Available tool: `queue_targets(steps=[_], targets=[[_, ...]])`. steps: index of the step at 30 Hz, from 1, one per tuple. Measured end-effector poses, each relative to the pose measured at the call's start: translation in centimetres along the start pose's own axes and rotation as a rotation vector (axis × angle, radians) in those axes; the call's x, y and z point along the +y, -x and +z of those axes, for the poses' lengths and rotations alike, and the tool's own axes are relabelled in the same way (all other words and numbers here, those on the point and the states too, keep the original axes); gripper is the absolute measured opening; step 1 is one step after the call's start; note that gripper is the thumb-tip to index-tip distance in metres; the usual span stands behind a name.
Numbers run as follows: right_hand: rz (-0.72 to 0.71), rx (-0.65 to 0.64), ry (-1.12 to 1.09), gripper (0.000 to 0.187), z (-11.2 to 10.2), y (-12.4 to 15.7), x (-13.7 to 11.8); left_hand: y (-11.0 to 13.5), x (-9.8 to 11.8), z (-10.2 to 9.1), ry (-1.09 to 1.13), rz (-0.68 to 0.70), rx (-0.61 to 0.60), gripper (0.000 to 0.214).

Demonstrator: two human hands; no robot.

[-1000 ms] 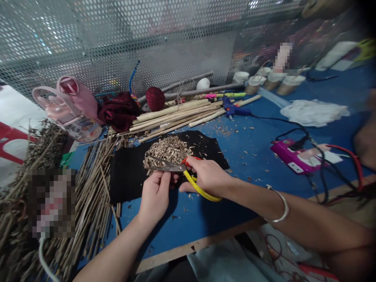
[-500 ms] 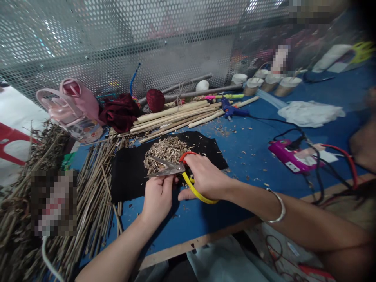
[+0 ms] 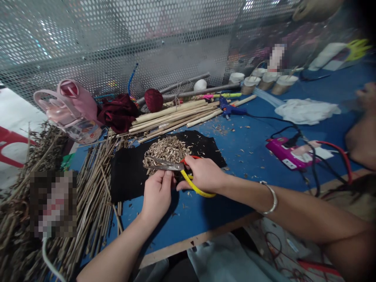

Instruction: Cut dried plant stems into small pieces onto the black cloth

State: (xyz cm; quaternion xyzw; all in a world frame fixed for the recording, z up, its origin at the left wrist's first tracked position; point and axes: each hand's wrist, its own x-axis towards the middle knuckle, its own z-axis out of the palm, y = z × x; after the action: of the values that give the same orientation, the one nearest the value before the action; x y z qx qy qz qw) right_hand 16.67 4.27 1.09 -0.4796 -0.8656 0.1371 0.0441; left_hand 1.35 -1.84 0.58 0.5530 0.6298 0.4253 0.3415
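My right hand [image 3: 205, 174] grips a pair of scissors [image 3: 169, 166] with yellow and red handles. Their blades point left and lie nearly together over the front of a heap of chopped dry stem pieces [image 3: 169, 148]. Just below the blades, my left hand [image 3: 158, 190] is closed, thumb against fingers; whatever it pinches is too hidden to make out. The heap rests on a black cloth [image 3: 125, 174], with bits scattered toward its right end. Long dry stems [image 3: 94, 196] lie bundled to the left of my left hand.
Pale sticks [image 3: 176, 113], a blue glue gun [image 3: 230, 108] and a dark red yarn ball [image 3: 153, 100] lie behind the cloth. Rightward are a purple power strip [image 3: 283, 152] with cables and a white plastic bag [image 3: 308, 111]. Another person's hand [image 3: 362, 129] is at the right edge.
The scissor blades have gone from spread apart to nearly closed. Both hands stay close together in about the same place.
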Motion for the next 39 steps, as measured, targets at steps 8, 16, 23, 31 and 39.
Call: queue_targets(steps=[8,16,23,31,39], targets=[[0.019,-0.015,0.01,0.059,-0.2,0.1,0.2,-0.2,-0.2,0.1,0.173,-0.114,-0.068,0.032],[0.051,0.114,-0.173,0.046,-0.1,-0.5,0.6,-0.3,0.0,-0.3,0.153,-0.127,-0.039,0.03],[-0.045,0.188,-0.746,0.024,0.4,-0.8,0.4,-0.1,-0.2,-0.2,-0.099,0.019,-0.104,0.03],[-0.095,0.162,-0.991,0.018,0.4,-0.4,-0.6,0.4,0.1,0.0,-0.14,0.109,-0.215,0.029],[-0.107,0.172,-0.757,0.03,0.0,-0.1,-0.1,0.1,0.2,-0.2,0.068,0.046,-0.162,0.031]])
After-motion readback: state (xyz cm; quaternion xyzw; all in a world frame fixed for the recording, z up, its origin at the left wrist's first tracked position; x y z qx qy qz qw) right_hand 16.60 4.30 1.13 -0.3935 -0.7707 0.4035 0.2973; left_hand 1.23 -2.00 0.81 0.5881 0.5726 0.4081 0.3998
